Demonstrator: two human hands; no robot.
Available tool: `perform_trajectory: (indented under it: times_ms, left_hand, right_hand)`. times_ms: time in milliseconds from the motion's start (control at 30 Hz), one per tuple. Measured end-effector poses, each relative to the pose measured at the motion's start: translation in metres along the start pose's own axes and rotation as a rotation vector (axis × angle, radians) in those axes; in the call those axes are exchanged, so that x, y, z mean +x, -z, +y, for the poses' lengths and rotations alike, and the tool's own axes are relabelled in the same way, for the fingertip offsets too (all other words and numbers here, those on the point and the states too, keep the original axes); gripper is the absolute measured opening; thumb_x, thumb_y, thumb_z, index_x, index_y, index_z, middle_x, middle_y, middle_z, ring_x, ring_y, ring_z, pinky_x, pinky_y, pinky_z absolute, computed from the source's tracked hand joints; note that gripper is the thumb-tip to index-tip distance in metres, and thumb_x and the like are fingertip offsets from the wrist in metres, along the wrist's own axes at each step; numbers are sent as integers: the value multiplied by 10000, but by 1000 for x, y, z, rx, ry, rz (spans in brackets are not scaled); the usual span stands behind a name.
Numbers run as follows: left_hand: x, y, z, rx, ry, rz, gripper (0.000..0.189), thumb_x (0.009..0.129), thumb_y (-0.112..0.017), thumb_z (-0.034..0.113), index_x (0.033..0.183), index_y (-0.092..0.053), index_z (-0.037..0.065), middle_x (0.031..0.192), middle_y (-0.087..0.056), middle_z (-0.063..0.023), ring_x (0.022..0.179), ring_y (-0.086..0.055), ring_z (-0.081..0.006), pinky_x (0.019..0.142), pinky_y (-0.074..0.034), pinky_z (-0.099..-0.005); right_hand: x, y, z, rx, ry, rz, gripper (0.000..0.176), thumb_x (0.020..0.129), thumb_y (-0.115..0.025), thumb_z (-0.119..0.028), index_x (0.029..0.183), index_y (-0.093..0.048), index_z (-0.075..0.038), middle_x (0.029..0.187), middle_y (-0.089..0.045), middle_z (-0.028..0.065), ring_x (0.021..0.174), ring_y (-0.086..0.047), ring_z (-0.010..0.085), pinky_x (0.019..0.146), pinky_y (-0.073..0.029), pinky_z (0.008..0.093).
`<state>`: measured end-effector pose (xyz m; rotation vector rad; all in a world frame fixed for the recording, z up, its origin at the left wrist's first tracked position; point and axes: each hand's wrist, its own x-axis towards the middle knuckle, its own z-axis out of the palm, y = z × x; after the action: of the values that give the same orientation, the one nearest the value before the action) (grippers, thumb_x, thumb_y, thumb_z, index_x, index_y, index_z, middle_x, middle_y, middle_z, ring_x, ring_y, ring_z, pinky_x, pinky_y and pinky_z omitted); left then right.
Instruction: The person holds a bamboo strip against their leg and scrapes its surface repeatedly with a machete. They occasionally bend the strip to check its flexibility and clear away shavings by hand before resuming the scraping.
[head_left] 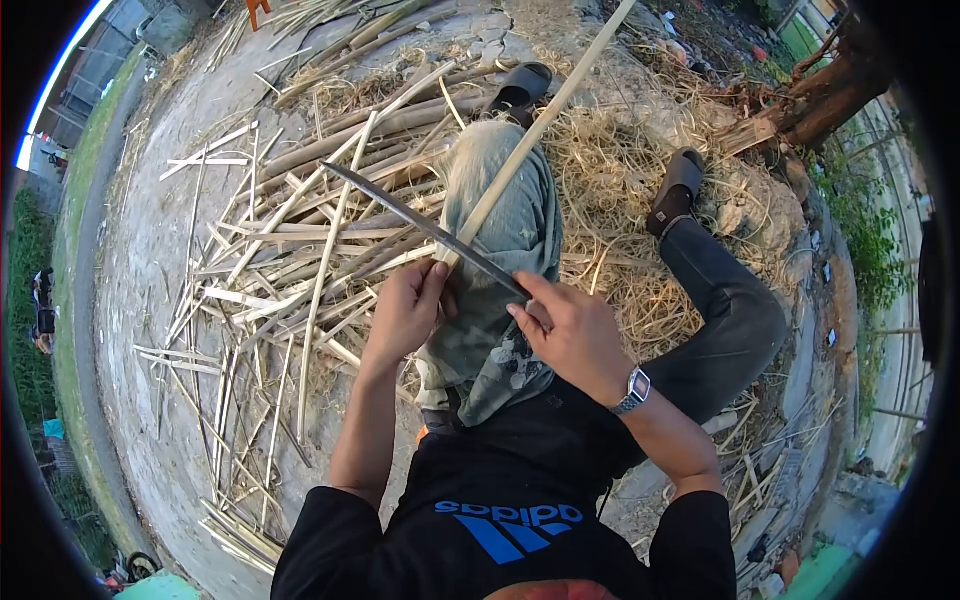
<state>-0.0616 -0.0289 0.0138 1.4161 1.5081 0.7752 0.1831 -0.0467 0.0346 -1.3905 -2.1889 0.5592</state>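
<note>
A long pale bamboo strip slants from the top of the view down across my cloth-covered knee. Its lower end is pinched in my left hand. My right hand, with a watch on the wrist, is closed around the near end of a long dark blade. The blade crosses over the strip just above my left hand, pointing up and left. A grey-green cloth lies over my thigh and knee beneath both. The blade's handle is hidden inside my right fingers.
Split bamboo pieces are piled on the ground to the left and ahead. Curly shavings lie between my sandalled feet. A tree trunk stands at the upper right, and a rock lies near my right foot.
</note>
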Motion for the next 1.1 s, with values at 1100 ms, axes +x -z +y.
perform_trajectory:
  times_ms: [1100]
  left_hand:
    - [-91, 52, -54, 96, 166, -58, 469, 1096, -500, 269, 723, -621, 12, 528, -537, -25, 493, -501, -89, 469, -384, -297]
  right_hand:
    - [71, 16, 102, 45, -183, 97, 645, 972, -562, -684, 735, -575, -84, 539, -606, 72, 477, -636, 310, 445, -482, 436]
